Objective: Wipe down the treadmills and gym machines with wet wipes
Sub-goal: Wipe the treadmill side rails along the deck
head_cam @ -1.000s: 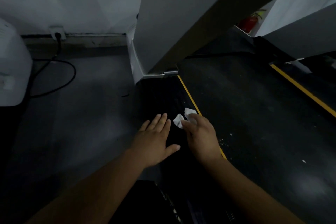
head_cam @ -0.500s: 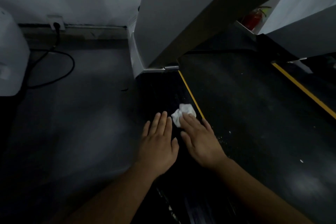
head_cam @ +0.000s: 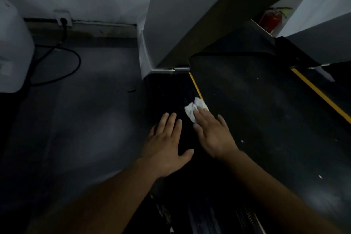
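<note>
beside yellow stripe (head_cam: 195, 86), right hand (head_cam: 213, 135) flat on wet wipe (head_cam: 193, 109), left hand (head_cam: 165, 146) flat, splayed

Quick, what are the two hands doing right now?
Left hand: open, lying flat, holding nothing.
Right hand: open, straight fingers pressing the white wipe.

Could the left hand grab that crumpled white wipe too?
Probably yes. The left hand rests flat just beside the crumpled white wet wipe, nothing between them, though the right hand presses on it with straight fingers.
</note>
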Motion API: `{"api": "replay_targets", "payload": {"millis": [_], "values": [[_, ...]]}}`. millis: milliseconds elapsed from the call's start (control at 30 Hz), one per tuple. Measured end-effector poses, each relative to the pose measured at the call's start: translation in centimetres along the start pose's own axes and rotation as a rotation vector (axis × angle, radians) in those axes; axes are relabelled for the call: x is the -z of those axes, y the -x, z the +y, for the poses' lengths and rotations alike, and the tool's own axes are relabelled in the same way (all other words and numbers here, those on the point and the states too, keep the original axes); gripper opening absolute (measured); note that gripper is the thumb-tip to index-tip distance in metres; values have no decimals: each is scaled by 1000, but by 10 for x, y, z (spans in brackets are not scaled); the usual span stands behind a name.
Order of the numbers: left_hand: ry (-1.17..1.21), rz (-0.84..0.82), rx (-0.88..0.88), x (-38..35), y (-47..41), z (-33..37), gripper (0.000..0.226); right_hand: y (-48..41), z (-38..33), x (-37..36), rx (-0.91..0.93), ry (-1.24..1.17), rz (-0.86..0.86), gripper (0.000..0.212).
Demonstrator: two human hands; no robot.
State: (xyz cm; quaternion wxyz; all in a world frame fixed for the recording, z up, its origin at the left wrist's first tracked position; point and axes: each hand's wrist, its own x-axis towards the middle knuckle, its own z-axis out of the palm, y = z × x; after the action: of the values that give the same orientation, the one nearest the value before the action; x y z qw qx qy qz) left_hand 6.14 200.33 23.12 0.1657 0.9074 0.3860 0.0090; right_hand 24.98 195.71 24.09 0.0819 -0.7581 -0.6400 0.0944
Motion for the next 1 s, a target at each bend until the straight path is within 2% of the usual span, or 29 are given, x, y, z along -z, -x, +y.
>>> {"api": "replay_targets", "payload": {"millis": [67, 200, 300, 367, 467, 533, 633, 733, 800, 900, 1000], "values": [[-44, -21, -18, 5, -6, -8, 104, -14, -11, -2, -36, -21, 9, 73], [-88, -79, -33, 16, -16, -21, 120, 24, 1, 3, 151, -45, -52, 69], [-55, -66, -28, 13, -14, -19, 119, 4, 15, 7, 38, 8, -10, 66], [-40, -55, -28, 14, -12, -19, 118, -24, -3, 2, -39, 25, 2, 60], [-14, -47, -37, 17, -12, -19, 120, -17, -28, -6, 105, 11, -7, 61], [2, -47, -39, 15, -12, -19, 123, 8, -17, -3, 177, -36, -42, 66], [8, -52, -31, 15, -12, -18, 123, -5, 2, 4, 113, 1, -9, 62], [25, -55, -30, 17, -11, -19, 123, -36, -17, 0, 23, 11, 0, 57], [31, -52, -34, 17, -11, -18, 123, -24, -24, -2, 90, 0, -19, 64], [44, -46, -28, 17, -11, -18, 122, 16, 2, 1, 175, -4, -20, 70], [42, -56, -26, 17, -10, -18, 123, 5, 11, 3, 40, -25, 51, 73]]}}
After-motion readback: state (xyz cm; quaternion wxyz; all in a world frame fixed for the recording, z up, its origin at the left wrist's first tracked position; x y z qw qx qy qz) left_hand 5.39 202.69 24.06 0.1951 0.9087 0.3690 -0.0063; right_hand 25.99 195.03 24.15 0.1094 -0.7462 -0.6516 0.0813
